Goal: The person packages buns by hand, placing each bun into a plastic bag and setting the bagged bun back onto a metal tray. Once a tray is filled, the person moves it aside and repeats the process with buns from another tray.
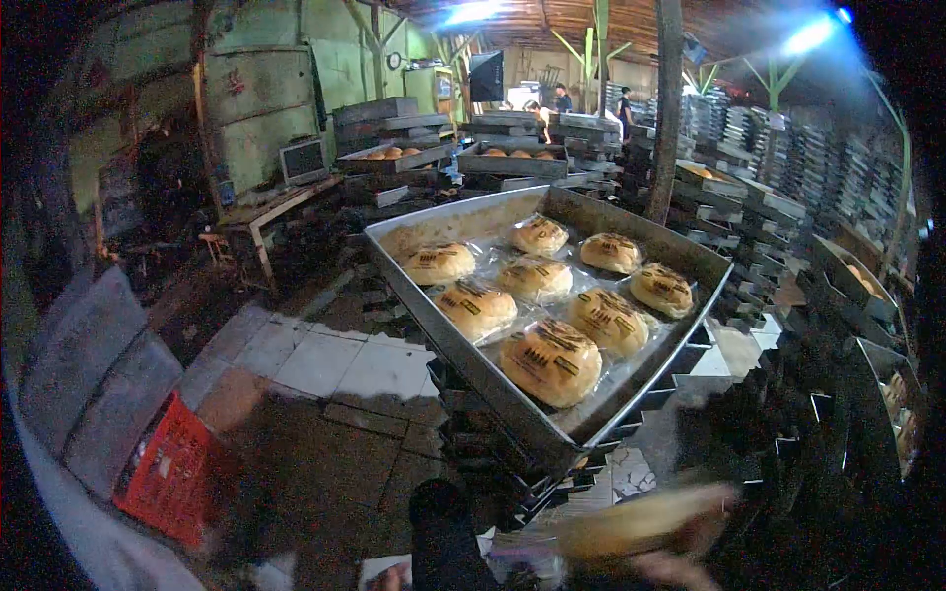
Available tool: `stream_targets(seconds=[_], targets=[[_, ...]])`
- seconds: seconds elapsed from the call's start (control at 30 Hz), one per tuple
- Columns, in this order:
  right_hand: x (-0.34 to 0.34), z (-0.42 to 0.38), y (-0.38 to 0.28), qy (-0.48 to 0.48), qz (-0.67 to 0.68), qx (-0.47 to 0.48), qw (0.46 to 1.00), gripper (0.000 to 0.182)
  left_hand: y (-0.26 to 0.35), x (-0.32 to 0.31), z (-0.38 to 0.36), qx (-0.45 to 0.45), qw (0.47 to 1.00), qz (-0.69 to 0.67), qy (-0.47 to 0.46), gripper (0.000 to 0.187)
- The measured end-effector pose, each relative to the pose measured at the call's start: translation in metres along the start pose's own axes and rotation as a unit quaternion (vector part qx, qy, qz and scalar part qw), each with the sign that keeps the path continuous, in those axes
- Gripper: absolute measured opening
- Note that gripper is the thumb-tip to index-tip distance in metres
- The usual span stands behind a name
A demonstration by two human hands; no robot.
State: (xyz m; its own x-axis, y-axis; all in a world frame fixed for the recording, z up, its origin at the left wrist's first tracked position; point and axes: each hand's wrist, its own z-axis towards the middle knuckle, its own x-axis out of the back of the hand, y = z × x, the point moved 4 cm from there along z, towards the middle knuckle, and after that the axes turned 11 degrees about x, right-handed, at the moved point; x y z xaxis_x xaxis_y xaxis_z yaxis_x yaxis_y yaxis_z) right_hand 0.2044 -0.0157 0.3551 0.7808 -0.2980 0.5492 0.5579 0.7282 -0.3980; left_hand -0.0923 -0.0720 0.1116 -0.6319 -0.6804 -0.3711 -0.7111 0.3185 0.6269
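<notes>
Several round buns (552,361) in clear printed wrappers lie in a large metal tray (473,394) on top of a stack of trays. At the bottom edge, in front of that stack, my right hand (690,547) is smeared by motion, its fingers closed around a pale yellow-brown bun (631,522). Clear plastic film (527,554) shows just left of this bun. Only a small part of my left hand (391,578) appears at the lower edge, beside a dark rounded shape (440,527); what its fingers do is hidden.
A red plastic crate (169,473) stands at lower left near grey panels. Behind are more bread trays (512,163), a wooden post (666,108), a table with a monitor (304,162) and several people (625,106). Tray stacks (759,217) line the right side.
</notes>
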Motion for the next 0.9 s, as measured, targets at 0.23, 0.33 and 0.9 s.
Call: stream_targets(seconds=[0.23, 0.33, 0.9], targets=[[0.065, 0.234, 0.051, 0.102, 0.365, -0.107, 0.919, 0.028, -0.074, -0.083, 0.061, -0.228, 0.94, 0.195, -0.163, 0.023], [0.036, 0.304, 0.119, 0.121, 0.254, -0.116, 0.952, 0.023, -0.046, -0.123, 0.056, -0.192, 0.946, 0.197, -0.169, 0.024], [-0.103, 0.378, 0.271, -0.598, -0.302, 0.068, 0.74, 0.086, -0.077, -0.107, 0.13, -0.099, 0.941, 0.288, -0.146, 0.048]])
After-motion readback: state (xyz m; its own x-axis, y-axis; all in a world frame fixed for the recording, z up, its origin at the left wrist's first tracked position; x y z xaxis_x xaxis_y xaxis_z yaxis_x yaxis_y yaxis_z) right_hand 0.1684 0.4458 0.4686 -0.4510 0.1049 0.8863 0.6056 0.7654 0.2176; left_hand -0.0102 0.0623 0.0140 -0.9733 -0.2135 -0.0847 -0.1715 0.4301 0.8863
